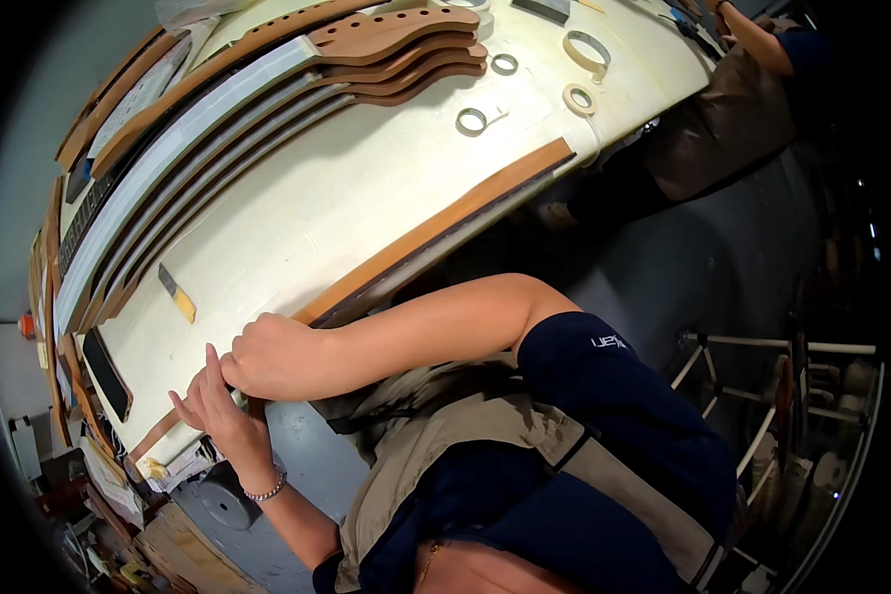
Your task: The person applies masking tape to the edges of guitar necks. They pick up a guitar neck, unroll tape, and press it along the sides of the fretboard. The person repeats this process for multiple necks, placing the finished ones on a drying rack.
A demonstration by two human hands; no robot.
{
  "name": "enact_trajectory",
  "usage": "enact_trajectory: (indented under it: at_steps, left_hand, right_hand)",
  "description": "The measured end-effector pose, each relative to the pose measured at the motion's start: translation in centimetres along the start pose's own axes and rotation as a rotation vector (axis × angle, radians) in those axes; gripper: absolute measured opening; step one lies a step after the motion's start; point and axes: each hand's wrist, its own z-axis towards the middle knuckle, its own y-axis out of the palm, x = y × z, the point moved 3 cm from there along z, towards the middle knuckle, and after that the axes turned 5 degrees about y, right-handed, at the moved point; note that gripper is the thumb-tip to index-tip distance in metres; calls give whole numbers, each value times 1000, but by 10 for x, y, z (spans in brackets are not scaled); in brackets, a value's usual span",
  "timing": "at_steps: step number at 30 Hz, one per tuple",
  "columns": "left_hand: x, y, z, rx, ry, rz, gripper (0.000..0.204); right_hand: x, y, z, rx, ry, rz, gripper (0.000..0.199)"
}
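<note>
A long guitar neck or wooden strip (445,230), brown on top with a dark lower side, lies along the near table edge. My right forearm crosses over it. My right hand (275,358) is curled into a fist at its near-left part; whatever the fingers grip is hidden. Just below, my left hand (223,406), with a beaded bracelet at the wrist, has fingers stretched up beside the right hand's knuckles. Between the hands and the left table corner, a reddish-brown wooden end (158,433) shows. A small tool (177,293) with a dark part and a yellow part lies beyond them.
Several guitar necks (396,42) lie side by side across the far table (386,148). Tape rolls (472,122) sit at the right. A black block (107,374) lies near the left edge. Another person (733,124) stands at the far right; a rack (762,416) is behind me.
</note>
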Motion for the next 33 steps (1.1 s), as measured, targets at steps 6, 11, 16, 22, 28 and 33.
enact_trajectory:
  at_steps: [6, 11, 16, 22, 28, 33]
  left_hand:
    - [-9, 13, 3, -67, 43, 56, 57]
    - [-11, 12, 8, -59, 65, 39, 48]
    - [-15, 14, 15, 15, 143, 31, 40]
    - [-22, 13, 14, -51, 59, 44, 42]
    - [-4, 13, 10, 146, 32, 157, 34]
    - [15, 16, 5, 373, -76, 159, 39]
  right_hand:
    - [32, -35, -34, 11, 82, -265, 30]
    - [109, -124, -135, 44, 250, -418, 36]
    - [189, -216, -234, 314, 666, -482, 21]
    - [233, -228, -269, 381, 862, -871, 18]
    - [214, -217, -290, 1134, 1107, 664, 26]
    - [140, -170, -253, 832, 459, 1712, 30]
